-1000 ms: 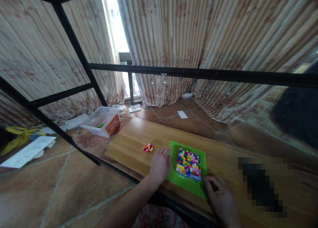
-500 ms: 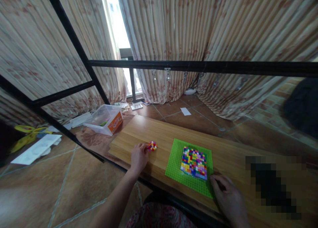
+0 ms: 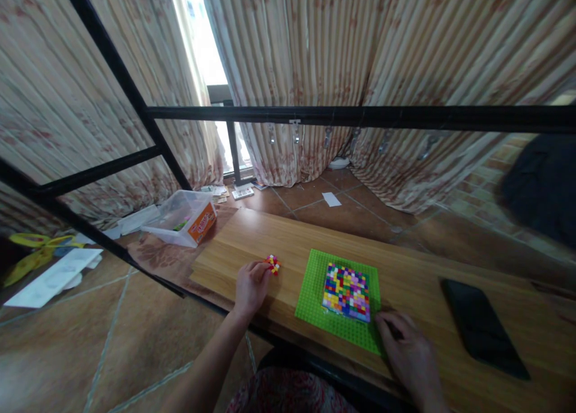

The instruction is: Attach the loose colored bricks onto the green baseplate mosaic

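Observation:
On the wooden table a green studded baseplate [image 3: 310, 299] carries a square layer of small multicoloured bricks [image 3: 346, 292]. To its left lies a little pile of loose toy bricks [image 3: 273, 263], mostly red, white and yellow. My left hand [image 3: 252, 286] reaches the near-left side of that pile, its fingertips pressed together; whatever they pinch is too small to make out. My right hand [image 3: 407, 341] rests at the right edge of the baseplate, with its fingers curled and thumb against the index finger. Anything between those fingertips is hidden.
A dark phone [image 3: 483, 326] lies at the right of the wooden table [image 3: 270, 227]. Beyond the table's left end stands a clear plastic box [image 3: 173, 233] with an orange label. Black metal bars [image 3: 337, 116] cross in front of the curtains. White paper [image 3: 332, 199] lies on the floor.
The view has shifted slightly, moving the scene a little to the left. My left fingers stay by the loose bricks, and my right hand stays at the baseplate's edge.

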`<state>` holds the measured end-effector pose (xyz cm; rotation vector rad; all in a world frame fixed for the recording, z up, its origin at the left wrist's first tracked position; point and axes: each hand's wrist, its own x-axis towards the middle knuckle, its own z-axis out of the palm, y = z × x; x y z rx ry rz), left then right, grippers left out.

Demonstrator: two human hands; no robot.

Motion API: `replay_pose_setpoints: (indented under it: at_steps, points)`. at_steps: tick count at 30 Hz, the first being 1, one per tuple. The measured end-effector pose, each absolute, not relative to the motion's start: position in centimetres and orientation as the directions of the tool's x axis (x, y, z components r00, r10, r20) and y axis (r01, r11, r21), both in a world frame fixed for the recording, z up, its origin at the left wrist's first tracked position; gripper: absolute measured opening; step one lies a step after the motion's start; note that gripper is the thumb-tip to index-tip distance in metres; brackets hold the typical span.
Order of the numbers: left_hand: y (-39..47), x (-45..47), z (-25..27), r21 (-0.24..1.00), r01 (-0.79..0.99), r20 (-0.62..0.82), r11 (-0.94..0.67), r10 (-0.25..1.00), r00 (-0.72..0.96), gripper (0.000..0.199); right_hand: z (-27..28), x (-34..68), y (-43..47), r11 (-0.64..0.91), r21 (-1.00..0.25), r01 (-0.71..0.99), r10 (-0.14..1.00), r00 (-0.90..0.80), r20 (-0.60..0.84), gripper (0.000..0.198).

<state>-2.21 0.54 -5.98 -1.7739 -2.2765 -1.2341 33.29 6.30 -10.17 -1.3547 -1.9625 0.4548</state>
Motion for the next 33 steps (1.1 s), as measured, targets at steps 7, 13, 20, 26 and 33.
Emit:
replay_pose_setpoints:
  at_steps: [7,13,20,26,33]
  points:
    - [1.5,2.3,-3.7,0.621,0.781,0.392,-0.067,0.889,-0.235,0.015,-9.0,32.5,5.9,0.386,-0.658,0.646,0.918,-0.199,0.343,0.032]
    - [3.8,6.3,-2.4,0.576,0.791,0.369,-0.206,0.929,-0.027,0.015,-8.9,32.4,5.9,0.379,-0.656,0.653,0.919,-0.182,0.351,0.029]
    - [7.3,8.6,-0.9,0.479,0.834,0.293,-0.273,0.946,0.141,0.015,-9.1,32.4,6.1,0.385,-0.664,0.642,0.918,-0.187,0.351,0.034]
    - [8.6,9.4,-0.9,0.44,0.862,0.257,-0.253,0.955,0.149,0.01,-8.9,32.4,6.2,0.378,-0.661,0.649,0.921,-0.19,0.34,0.034]
    - [9.1,9.3,-1.3,0.494,0.837,0.252,-0.234,0.96,0.12,0.011,-8.9,32.4,6.2,0.389,-0.658,0.645,0.915,-0.188,0.357,0.033]
